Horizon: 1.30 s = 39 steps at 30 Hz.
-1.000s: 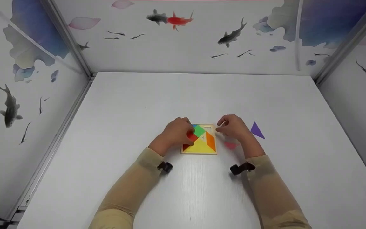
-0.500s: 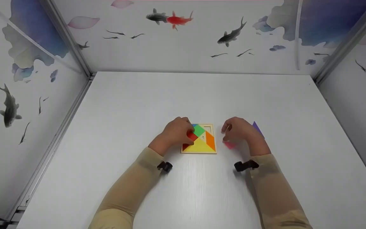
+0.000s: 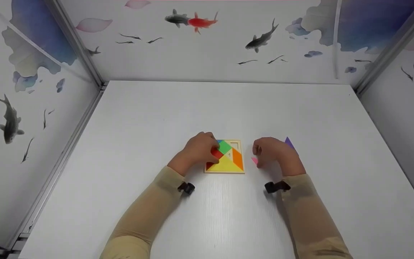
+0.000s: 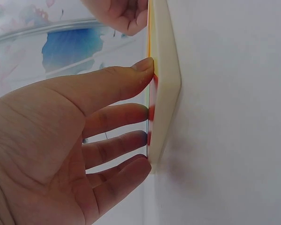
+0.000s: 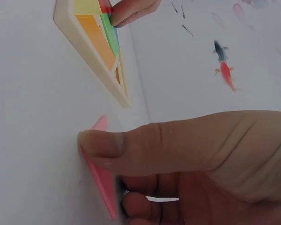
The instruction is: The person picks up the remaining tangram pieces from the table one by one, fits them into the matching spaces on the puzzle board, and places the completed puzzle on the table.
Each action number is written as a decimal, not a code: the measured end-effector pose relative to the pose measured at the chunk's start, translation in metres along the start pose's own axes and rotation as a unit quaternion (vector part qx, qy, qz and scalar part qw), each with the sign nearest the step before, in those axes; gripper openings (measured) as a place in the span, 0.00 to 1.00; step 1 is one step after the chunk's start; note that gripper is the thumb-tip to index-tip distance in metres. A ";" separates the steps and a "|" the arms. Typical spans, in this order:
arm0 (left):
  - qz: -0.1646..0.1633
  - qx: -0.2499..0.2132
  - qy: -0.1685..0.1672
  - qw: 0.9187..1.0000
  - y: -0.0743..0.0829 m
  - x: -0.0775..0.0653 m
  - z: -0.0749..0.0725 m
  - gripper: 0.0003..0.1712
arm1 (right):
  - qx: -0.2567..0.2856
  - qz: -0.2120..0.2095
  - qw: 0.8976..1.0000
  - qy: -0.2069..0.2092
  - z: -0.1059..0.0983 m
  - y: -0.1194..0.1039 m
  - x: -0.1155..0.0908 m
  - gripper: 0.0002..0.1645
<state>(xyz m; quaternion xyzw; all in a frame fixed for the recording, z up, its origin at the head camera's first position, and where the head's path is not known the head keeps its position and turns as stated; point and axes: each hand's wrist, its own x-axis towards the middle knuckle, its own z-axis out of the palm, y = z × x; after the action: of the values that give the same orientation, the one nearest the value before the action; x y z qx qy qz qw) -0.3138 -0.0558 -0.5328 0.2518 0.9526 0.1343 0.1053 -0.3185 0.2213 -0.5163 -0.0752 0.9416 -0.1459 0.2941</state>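
Note:
My left hand (image 3: 199,147) rests on the left side of a wooden tangram tray (image 3: 225,173), its fingertips pressing red pieces (image 3: 217,154). In the left wrist view, the thumb and fairly straight fingers (image 4: 114,115) meet the tray's top face. Green (image 3: 225,147), yellow (image 3: 225,166) and orange (image 3: 238,159) pieces lie in the tray, and bare slots show at its right side. To the right of the tray, my right hand (image 3: 273,151) has its thumb on a small pink triangle (image 5: 103,180), with the other fingers curled behind it; the hand partly hides the piece.
A purple triangle (image 3: 289,142) lies just beyond the right hand, partly covered by it. The white tabletop (image 3: 214,108) runs back to printed wall panels (image 3: 221,46) with fish on them. Each wrist wears a small black camera (image 3: 187,188).
My right hand has moved from the tray's upper right corner, right and then toward me, onto the pink triangle. It covers more of the purple one. The left hand stays on the tray.

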 end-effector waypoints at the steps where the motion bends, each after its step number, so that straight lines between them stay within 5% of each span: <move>1: 0.000 0.000 0.000 1.000 0.000 0.000 0.000 0.26 | -0.002 -0.002 1.000 0.002 0.000 0.000 0.001 0.19; 9: -0.004 -0.006 -0.004 1.000 0.000 0.001 0.002 0.27 | 0.017 0.002 1.000 0.020 -0.002 -0.001 0.001 0.12; 25: -0.002 0.001 0.001 1.000 0.001 0.002 0.002 0.27 | 0.060 0.041 0.997 0.026 -0.005 0.002 0.000 0.16; 39: 0.005 -0.008 0.003 1.000 -0.003 0.002 0.004 0.27 | 0.102 0.009 0.994 0.025 -0.005 0.017 0.004 0.09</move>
<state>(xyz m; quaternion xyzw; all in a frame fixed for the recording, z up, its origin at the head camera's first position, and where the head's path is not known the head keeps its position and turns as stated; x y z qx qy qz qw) -0.3158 -0.0562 -0.5378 0.2555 0.9505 0.1430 0.1038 -0.3255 0.2383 -0.5196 -0.0331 0.9295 -0.2403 0.2779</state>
